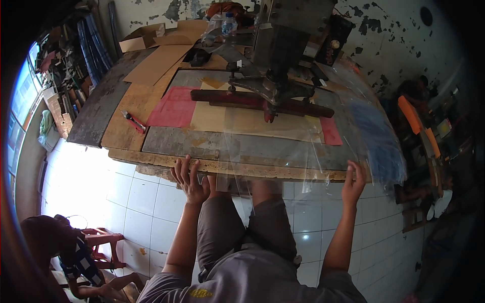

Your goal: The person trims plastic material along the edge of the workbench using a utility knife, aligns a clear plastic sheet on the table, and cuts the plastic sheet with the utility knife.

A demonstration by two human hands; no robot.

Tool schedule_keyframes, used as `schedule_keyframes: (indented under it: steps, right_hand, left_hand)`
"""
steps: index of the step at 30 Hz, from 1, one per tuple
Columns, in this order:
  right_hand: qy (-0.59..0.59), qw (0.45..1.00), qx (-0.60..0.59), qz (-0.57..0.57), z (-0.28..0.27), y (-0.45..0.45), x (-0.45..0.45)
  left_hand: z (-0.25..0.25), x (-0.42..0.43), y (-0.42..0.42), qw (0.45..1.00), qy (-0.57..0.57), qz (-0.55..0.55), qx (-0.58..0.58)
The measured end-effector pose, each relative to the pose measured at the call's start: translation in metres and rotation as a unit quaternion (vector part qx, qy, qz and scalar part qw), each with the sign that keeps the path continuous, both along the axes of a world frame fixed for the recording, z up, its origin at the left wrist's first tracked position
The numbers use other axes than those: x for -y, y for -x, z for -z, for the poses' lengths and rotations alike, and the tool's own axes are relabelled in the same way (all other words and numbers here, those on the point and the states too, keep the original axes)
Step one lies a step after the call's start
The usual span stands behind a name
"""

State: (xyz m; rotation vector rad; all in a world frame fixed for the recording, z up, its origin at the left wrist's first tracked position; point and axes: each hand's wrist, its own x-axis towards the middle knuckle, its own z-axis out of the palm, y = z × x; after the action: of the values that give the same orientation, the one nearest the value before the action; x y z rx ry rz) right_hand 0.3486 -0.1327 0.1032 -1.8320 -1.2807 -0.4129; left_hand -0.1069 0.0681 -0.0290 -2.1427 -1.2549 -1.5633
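Taking the middle of the view as a clock's centre, with twelve at the far side, the clear plastic film [288, 157] lies around five o'clock, spread over the near part of the tabletop [119, 139] and hanging past its front edge. The left hand [191, 181] is at eight o'clock on that edge, its fingers spread and touching the wood. The right hand [354, 183] is between three and four, by the film's right side, with its fingers raised and close together; whether they pinch the film cannot be told.

Toward one o'clock stands a heavy metal press [283, 45], its long bar [232, 98] above a cream sheet [217, 118] and a red sheet [172, 108]. A red-handled cutter [134, 122] lies between nine and ten, and blue plastic sheets [376, 139] spread at three o'clock.

The film looks thin and slippery, so its own overhanging weight could drag it off toward six o'clock if neither hand keeps hold. It already looks rippled; an uneven pull from one side could skew it or fold creases in. The rough wooden edge might snag or tear it. The gravest risk is fingers straying under the bar, should the press come down while the film is being straightened.
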Motion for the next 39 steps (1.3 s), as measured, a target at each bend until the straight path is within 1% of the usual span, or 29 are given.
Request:
schedule_keyframes:
  steps: [2,3,6,9,12,15,18,20,24,25,27,28,29,30,31,32,34,35,38,39]
  right_hand:
    - [0.059,0.994,-0.079,-0.044,-0.026,0.003,-0.020]
    - [0.070,0.993,-0.057,-0.070,-0.036,0.006,-0.033]
    - [0.117,0.981,-0.073,-0.133,-0.044,0.004,-0.078]
    - [0.151,0.976,-0.063,-0.142,-0.026,-0.013,-0.134]
    - [0.246,0.957,-0.084,-0.133,-0.024,-0.024,-0.179]
    - [0.245,0.957,-0.138,-0.078,-0.022,-0.023,-0.197]
    - [0.259,0.924,-0.260,-0.105,-0.017,-0.037,-0.199]
    - [0.227,0.919,-0.283,-0.152,-0.033,-0.026,-0.180]
    - [0.185,0.903,-0.321,-0.217,-0.068,0.003,-0.114]
    - [0.169,0.912,-0.301,-0.221,-0.071,0.008,-0.097]
    - [0.136,0.929,-0.258,-0.230,-0.073,0.013,-0.068]
    - [0.091,0.922,-0.285,-0.244,-0.071,0.017,-0.058]
    - [0.044,0.914,-0.310,-0.258,-0.069,0.025,-0.050]
    - [-0.002,0.902,-0.335,-0.271,-0.067,0.029,-0.043]
    - [-0.065,0.875,-0.378,-0.296,-0.054,0.029,-0.044]
    - [-0.078,0.886,-0.348,-0.297,-0.048,0.025,-0.043]
    - [-0.105,0.903,-0.287,-0.302,-0.045,0.025,-0.042]
    - [-0.110,0.893,-0.297,-0.321,-0.044,0.025,-0.045]
    - [-0.129,0.913,-0.264,-0.285,-0.040,0.032,-0.059]
    - [-0.135,0.905,-0.281,-0.289,-0.035,0.033,-0.066]
  left_hand:
    - [0.001,0.000,-0.001,1.000,0.000,0.001,0.009]
    - [0.000,0.000,-0.002,1.000,0.001,0.001,0.011]
    - [-0.004,0.004,-0.001,1.000,0.012,-0.001,0.000]
    - [-0.008,0.009,0.002,1.000,0.025,0.002,-0.014]
    - [-0.011,0.012,0.005,0.999,0.042,0.010,-0.021]
    - [-0.018,0.017,0.009,0.997,0.065,0.020,-0.026]
    - [-0.026,0.022,0.011,0.997,0.073,0.019,-0.030]
    - [-0.037,0.025,0.012,0.997,0.070,0.023,-0.015]
    - [-0.082,0.026,0.015,0.994,0.090,0.055,0.042]
    - [-0.094,0.023,0.016,0.991,0.102,0.064,0.056]
    - [-0.113,0.013,0.014,0.977,0.147,0.131,0.087]
    - [-0.127,0.009,0.011,0.966,0.169,0.165,0.102]
    - [-0.144,0.007,0.005,0.964,0.199,0.164,0.068]
    - [-0.149,0.002,-0.009,0.956,0.213,0.185,0.075]
    - [-0.154,-0.001,-0.024,0.948,0.227,0.206,0.082]
    - [-0.158,-0.004,-0.034,0.940,0.240,0.225,0.089]
    - [-0.157,-0.014,-0.047,0.907,0.324,0.263,0.065]
    - [-0.159,-0.019,-0.051,0.887,0.363,0.279,0.052]
    - [-0.191,-0.027,-0.050,0.769,0.449,0.450,0.072]
    - [-0.187,-0.033,-0.050,0.774,0.447,0.439,0.094]
